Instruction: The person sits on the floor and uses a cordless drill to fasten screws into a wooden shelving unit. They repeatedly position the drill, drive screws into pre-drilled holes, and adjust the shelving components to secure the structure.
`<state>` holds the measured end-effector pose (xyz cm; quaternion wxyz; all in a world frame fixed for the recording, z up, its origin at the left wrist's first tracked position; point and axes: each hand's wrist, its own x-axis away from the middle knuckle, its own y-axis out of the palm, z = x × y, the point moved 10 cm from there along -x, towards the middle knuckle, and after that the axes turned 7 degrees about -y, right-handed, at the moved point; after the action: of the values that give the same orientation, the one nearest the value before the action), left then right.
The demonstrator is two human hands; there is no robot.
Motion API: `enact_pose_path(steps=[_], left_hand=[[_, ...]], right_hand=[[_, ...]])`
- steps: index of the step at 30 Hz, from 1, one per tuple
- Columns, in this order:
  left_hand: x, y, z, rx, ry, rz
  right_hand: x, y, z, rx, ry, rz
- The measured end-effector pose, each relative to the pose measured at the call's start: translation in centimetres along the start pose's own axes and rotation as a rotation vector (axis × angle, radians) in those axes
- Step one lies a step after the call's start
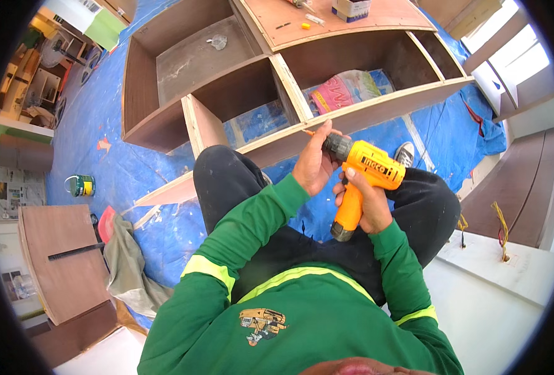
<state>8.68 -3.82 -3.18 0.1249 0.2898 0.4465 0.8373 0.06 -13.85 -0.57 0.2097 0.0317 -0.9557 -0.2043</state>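
Observation:
A yellow-orange cordless drill (372,164) lies across my lap, its black chuck (337,146) pointing up and to the left. My right hand (369,201) is wrapped round the drill's grip. My left hand (315,164) closes on the chuck, thumb along its near side and fingers partly hidden beneath. A thin tip shows just beyond the left thumb. Right in front of my knees stands a brown wooden cabinet frame (352,119) with pale plywood edges and open compartments.
Blue sheeting (89,156) covers the floor. A small box (352,9) rests on the cabinet's top panel (327,25). A pink printed sack (345,90) shows inside one compartment. To the left are a green tub (80,185), a plywood panel (61,256) and crumpled cloth (130,262).

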Motion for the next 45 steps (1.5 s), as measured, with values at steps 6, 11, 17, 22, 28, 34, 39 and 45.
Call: enact_pose_path(steps=[6, 11, 17, 22, 28, 34, 39, 45], left_hand=[[0.4, -0.2, 0.1, 0.188, -0.005, 0.041], [0.1, -0.8, 1.0, 0.223, -0.008, 0.093], [-1.0, 0.2, 1.8, 0.237, 0.020, 0.116], [-0.3, -0.1, 1.1, 0.259, -0.016, 0.136], [-0.6, -0.1, 0.8, 0.249, -0.036, 0.137], [0.0, 0.9, 1.1, 0.270, -0.122, -0.005], [0.3, 2.6, -0.1, 0.336, -0.248, -0.262], [-0.5, 2.8, -1.3, 0.337, -0.270, -0.325]], right_hand=[[-0.1, 0.2, 1.4, -0.025, -0.030, 0.113], [-1.1, 0.1, 1.5, 0.061, -0.107, 0.134], [-1.7, -0.2, 0.6, 0.123, -0.188, 0.185], [-0.7, -0.2, 1.4, 0.210, -0.194, 0.234], [-0.5, 0.6, 1.7, 0.323, -0.182, 0.171], [0.3, 3.0, -4.0, 0.861, -0.724, 0.009], [0.8, 2.9, -3.2, 0.952, -0.436, -0.057], [1.3, 2.1, -4.1, 1.011, -0.409, -0.053]])
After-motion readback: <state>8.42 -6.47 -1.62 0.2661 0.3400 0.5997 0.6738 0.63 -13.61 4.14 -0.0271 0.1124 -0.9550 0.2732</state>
